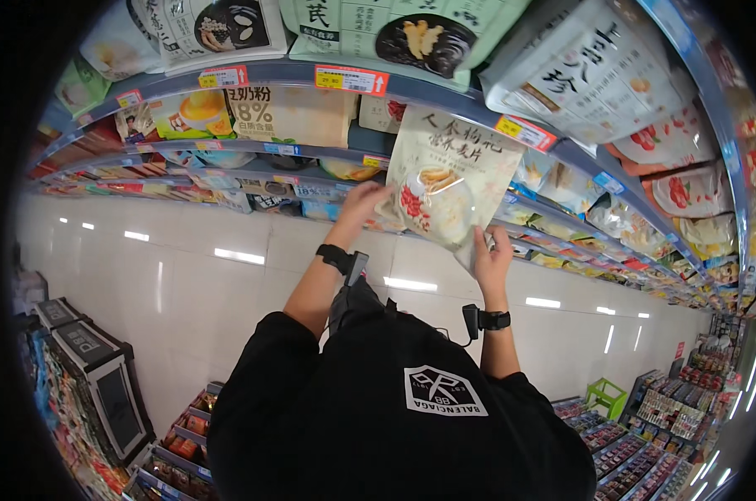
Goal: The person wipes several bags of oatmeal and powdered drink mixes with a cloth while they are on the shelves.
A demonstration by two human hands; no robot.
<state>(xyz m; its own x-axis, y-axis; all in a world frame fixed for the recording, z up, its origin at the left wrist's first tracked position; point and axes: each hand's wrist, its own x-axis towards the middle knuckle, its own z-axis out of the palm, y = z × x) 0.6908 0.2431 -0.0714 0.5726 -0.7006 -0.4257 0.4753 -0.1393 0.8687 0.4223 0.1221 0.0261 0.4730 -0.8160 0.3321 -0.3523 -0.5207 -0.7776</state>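
A large cream-coloured cereal pouch [453, 181] hangs in front of the shelves, its printed front facing up at me. It shows a bowl of flakes with red berries and bears writing. My left hand [367, 203] has its fingers on the pouch's left edge. Lower down, my right hand [494, 250] pinches the bottom right corner, thumb in front. The pouch's top edge lies close under the front of the upper shelf [440, 89]. I cannot see the back of the pouch or the fingers behind it.
Big upright food pouches [409, 37] line the upper shelf, with a grey-white pouch [585, 75] at its right. Price tags [351, 79] run along the shelf edges. Lower shelves hold a milk powder pack [296, 116]. Behind me are a black-and-silver case [102, 369] and a green stool [606, 397].
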